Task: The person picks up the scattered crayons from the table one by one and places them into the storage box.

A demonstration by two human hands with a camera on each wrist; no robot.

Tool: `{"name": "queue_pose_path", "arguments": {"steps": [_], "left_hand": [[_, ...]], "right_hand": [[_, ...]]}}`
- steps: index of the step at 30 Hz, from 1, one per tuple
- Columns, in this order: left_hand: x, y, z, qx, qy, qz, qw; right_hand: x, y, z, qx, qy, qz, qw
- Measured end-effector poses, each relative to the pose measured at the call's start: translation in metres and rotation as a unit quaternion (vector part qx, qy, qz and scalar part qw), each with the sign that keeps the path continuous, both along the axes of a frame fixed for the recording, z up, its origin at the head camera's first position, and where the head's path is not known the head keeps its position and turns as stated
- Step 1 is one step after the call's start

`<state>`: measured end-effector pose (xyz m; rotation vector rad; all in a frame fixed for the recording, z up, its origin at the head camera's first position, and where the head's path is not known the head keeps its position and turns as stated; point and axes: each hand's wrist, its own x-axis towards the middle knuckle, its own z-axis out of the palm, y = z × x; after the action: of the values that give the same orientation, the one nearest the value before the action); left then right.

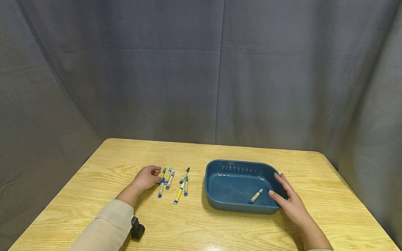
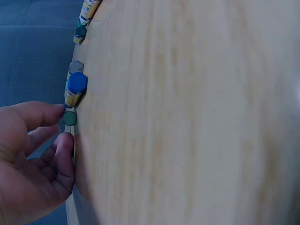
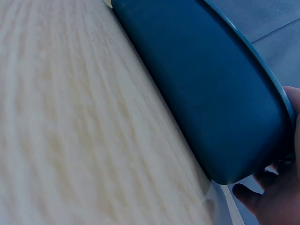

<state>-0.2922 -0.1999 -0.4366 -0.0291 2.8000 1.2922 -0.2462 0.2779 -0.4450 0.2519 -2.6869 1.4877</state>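
In the head view my left hand [image 1: 147,177] rests low at the left edge of a loose group of crayons with yellow wrappers. Its thumb and curved fingers stand around a green crayon [image 2: 70,118], fingertips right beside it in the left wrist view. A dark blue crayon [image 1: 161,188] lies against that one. My right hand [image 1: 291,202] grips the right end of a dark blue plastic bin [image 1: 242,208], thumb over the rim and fingers along the outer wall. Inside the bin, near that thumb, lies one light blue crayon [image 1: 255,196].
Several more crayons lie between left hand and bin, among them a white one [image 1: 179,194] and a green one [image 1: 186,186]. The wooden table [image 1: 194,226] ends at a grey curtain [image 1: 157,87] behind. A black device [image 1: 137,228] sits at the left sleeve.
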Motion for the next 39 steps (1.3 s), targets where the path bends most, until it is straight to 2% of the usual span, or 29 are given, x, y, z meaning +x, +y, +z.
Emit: {"name": "queue_pose_path", "arguments": {"steps": [7,14,17,21,24,28,32,39], "left_hand": [[-0.003,0.002,0.000,-0.038,0.015,-0.006,0.9991],[-0.002,0.008,0.003,-0.128,0.020,-0.010,0.9915],[-0.002,0.009,0.003,-0.141,0.014,-0.009,0.9899],[-0.002,0.004,0.002,-0.100,0.005,-0.006,0.9950],[-0.001,0.002,0.004,-0.028,-0.008,-0.003,0.9996],[-0.001,0.003,0.009,0.052,-0.023,-0.002,0.9984],[-0.002,0.011,0.016,0.090,-0.031,-0.013,0.9954],[-0.006,0.033,0.027,0.120,-0.042,-0.034,0.9913]], "right_hand": [[0.000,0.000,0.001,-0.005,0.005,-0.001,1.0000],[0.000,0.000,0.000,-0.003,0.004,-0.001,1.0000],[0.000,0.000,0.000,-0.001,0.002,-0.002,1.0000],[0.000,0.000,-0.001,-0.002,0.000,-0.004,1.0000],[0.000,0.000,0.000,0.001,0.002,-0.005,1.0000],[0.001,0.000,0.002,0.002,0.004,-0.007,1.0000],[0.001,0.000,0.002,0.000,0.002,-0.007,1.0000],[0.001,0.000,0.000,-0.003,-0.001,-0.004,1.0000]]}}
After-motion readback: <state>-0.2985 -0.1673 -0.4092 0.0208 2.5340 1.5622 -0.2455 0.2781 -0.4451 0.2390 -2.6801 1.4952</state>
